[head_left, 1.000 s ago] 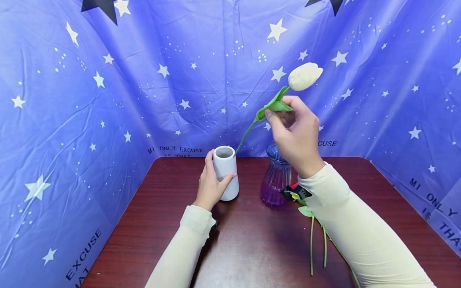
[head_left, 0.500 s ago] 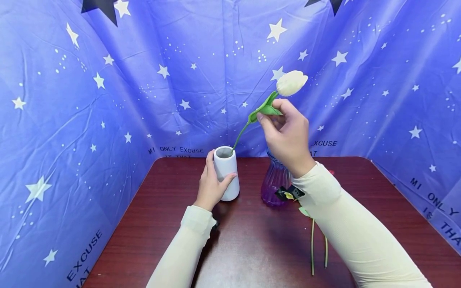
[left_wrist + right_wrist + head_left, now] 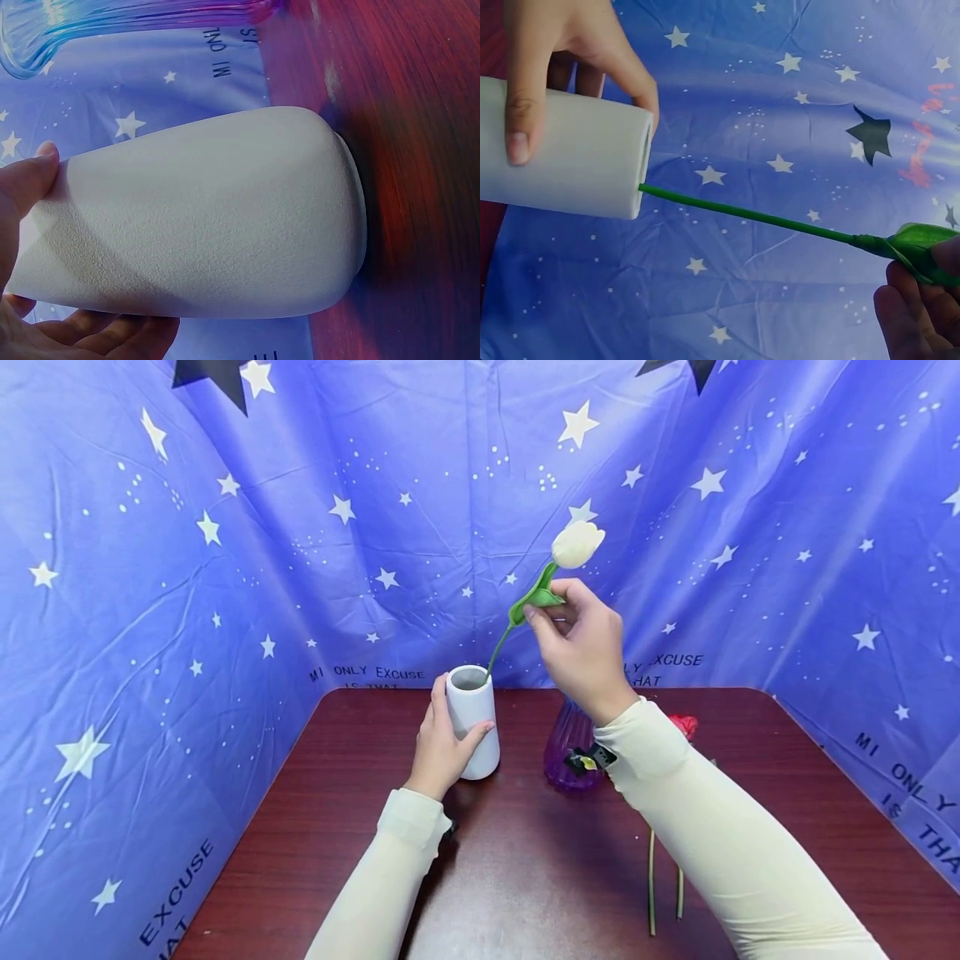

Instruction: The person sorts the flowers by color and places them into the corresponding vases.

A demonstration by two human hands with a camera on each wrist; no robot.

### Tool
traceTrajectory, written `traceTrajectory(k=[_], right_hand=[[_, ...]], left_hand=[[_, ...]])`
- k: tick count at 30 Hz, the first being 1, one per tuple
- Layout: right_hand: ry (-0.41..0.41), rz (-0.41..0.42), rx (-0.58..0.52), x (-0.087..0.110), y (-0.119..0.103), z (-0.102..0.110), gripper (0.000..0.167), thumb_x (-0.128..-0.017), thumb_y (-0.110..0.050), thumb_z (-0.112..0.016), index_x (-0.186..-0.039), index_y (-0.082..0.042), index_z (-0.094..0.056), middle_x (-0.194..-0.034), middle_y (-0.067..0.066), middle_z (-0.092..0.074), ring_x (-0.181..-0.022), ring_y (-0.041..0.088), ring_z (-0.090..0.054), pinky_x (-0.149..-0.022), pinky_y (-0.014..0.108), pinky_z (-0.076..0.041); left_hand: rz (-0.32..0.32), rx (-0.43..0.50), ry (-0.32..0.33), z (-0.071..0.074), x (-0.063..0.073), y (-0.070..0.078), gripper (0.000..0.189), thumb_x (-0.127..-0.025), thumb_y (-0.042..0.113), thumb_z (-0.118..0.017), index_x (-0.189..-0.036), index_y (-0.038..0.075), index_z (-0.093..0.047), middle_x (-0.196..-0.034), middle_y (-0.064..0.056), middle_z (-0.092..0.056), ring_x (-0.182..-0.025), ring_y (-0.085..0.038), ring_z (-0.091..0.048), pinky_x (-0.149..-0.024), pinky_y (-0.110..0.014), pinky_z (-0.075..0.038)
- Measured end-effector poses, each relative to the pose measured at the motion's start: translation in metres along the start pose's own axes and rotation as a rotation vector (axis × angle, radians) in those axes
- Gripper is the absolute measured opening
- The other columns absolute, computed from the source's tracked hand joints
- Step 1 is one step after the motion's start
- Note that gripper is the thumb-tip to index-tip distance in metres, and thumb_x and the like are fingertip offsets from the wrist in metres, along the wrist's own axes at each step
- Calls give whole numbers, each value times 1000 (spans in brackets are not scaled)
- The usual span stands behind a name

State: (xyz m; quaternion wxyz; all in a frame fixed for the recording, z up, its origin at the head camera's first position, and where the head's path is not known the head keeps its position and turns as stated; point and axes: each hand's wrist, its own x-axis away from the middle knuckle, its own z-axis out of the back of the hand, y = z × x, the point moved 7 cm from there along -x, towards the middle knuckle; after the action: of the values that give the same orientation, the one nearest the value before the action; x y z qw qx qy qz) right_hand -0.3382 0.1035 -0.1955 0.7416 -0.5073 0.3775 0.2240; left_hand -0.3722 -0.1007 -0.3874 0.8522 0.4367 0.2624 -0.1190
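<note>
A white tulip (image 3: 578, 544) with green leaves slants up to the right in the head view. My right hand (image 3: 585, 643) pinches it at the leaves between thumb and fingers. The lower end of its green stem (image 3: 750, 214) meets the mouth of a white vase (image 3: 474, 727), at the rim's right side. Around the upper left of that vase my left hand (image 3: 442, 743) curls, thumb across the front. In the left wrist view the vase's textured side (image 3: 210, 217) fills the middle, with its base on the table.
A ribbed blue-and-purple glass vase (image 3: 567, 752) stands to the right, partly behind my right wrist. A red flower (image 3: 684, 725) and green stems (image 3: 652, 885) lie on the brown table (image 3: 525, 877), partly under my right sleeve. Starry blue cloth (image 3: 420, 485) surrounds the table.
My right hand has moved left and slightly down with the tulip. The stem's end has come from beside the white vase to inside its rim. My left hand has stayed in place.
</note>
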Motion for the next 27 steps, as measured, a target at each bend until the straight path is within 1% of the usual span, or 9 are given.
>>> traceTrajectory(k=[3, 9, 12, 16, 21, 27], right_hand=[[5, -5, 16, 0, 4, -2, 17, -94, -9, -74, -110, -3, -70, -96, 7, -80, -83, 12, -76, -71, 19, -58], [9, -3, 30, 1, 10, -7, 18, -94, -9, -75, -110, -2, -70, -94, 9, -80, -83, 16, -76, -72, 17, -57], [0, -5, 32, 2, 11, -11, 19, -93, -8, -76, -109, -1, -70, -96, 11, -80, -85, 18, -77, -75, 20, -59], [-25, -7, 57, 4, 13, -17, 19, -93, -9, -76, -109, -2, -70, -97, 10, -80, -87, 16, -78, -79, 24, -60], [-59, 2, 112, 6, 19, -24, 20, -93, -12, -77, -110, -4, -71, -96, 8, -80, -86, 15, -77, -78, 30, -61], [-89, -11, 147, 10, 25, -29, 21, -94, -14, -76, -112, -4, -71, -97, 8, -79, -85, 16, -76, -77, 32, -61]], left_hand=[[3, -2, -2, -1, -1, 0, 101, -85, 47, -84, -162, 24, -22, -138, -10, -57, -111, -34, -66, -90, -55, -56], [-1, -9, -1, -1, -2, -1, 101, -85, 47, -84, -162, 24, -23, -136, -10, -58, -112, -34, -65, -90, -54, -56], [-4, -7, -2, -1, -2, 0, 102, -85, 46, -85, -162, 24, -23, -137, -10, -58, -112, -34, -65, -91, -54, -56], [1, -10, -5, -1, -2, 0, 101, -85, 47, -84, -162, 26, -21, -137, -10, -57, -112, -34, -65, -91, -54, -56], [-6, -17, -4, 0, -1, 0, 99, -86, 47, -83, -161, 27, -22, -134, -12, -58, -109, -35, -67, -89, -54, -56], [6, -22, -13, -2, -1, -1, 98, -87, 48, -82, -161, 27, -21, -132, -13, -58, -108, -35, -67, -90, -54, -56]])
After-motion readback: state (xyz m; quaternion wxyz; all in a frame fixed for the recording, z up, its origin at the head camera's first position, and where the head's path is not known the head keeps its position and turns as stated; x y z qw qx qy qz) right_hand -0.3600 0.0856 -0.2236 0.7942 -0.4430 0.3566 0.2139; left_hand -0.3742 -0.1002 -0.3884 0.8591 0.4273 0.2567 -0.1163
